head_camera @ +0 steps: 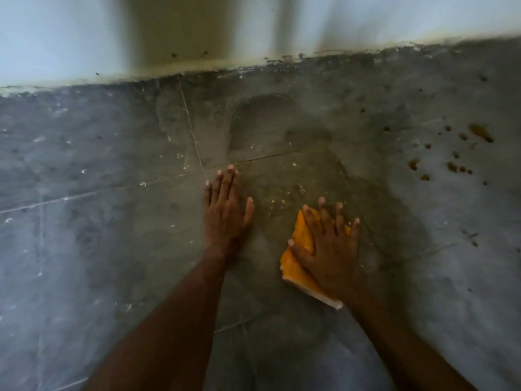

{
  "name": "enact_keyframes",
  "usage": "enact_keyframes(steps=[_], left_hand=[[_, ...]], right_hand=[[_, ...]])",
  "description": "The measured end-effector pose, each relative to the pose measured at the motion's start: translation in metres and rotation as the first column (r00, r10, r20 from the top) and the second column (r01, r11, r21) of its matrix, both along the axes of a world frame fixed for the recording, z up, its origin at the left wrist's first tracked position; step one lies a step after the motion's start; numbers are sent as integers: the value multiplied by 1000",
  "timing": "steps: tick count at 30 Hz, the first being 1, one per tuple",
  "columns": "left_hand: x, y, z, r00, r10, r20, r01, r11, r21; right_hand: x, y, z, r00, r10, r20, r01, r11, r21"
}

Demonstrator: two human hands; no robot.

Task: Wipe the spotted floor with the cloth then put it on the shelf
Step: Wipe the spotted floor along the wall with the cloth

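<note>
Right hand (328, 249) hiding cloth (298, 266), wall (56, 38) blurred

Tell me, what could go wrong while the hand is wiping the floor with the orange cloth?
1. The brown spots lie off to the right of the orange cloth, so they could get missed if the wiping stays where it is.
2. The right hand presses flat with fingers spread, so the folded cloth could slip out from under it.
3. The left hand leans bare on the gritty floor and may pick up dirt.

Folded orange cloth (299, 266) flat on grey spotted floor (423, 193).
</note>
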State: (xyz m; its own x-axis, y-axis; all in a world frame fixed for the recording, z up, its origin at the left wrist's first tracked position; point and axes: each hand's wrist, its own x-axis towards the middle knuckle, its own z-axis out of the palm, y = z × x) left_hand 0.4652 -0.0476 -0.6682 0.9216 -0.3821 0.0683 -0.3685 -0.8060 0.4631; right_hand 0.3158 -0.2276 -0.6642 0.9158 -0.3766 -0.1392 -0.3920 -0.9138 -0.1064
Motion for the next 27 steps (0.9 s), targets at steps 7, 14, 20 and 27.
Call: enact_keyframes(steps=[7, 14, 20, 27], left_hand=[[4, -1, -14, 994, 37, 99, -36, 999, -12], [-38, -21, -4, 997, -71, 31, 73, 996, -42], [-73, -146, 3, 925, -307, -224, 328, 943, 60], [-41, -226, 1, 859, -313, -404, 432, 868, 245]], right_hand=[[124, -53, -11, 980, -160, 114, 159, 987, 22], [-68, -78, -17, 938, 334, 95, -329, 942, -71], [20, -216, -18, 962, -256, 91, 256, 967, 7], [-83, -267, -9, 954, 292, 70, -286, 955, -79]])
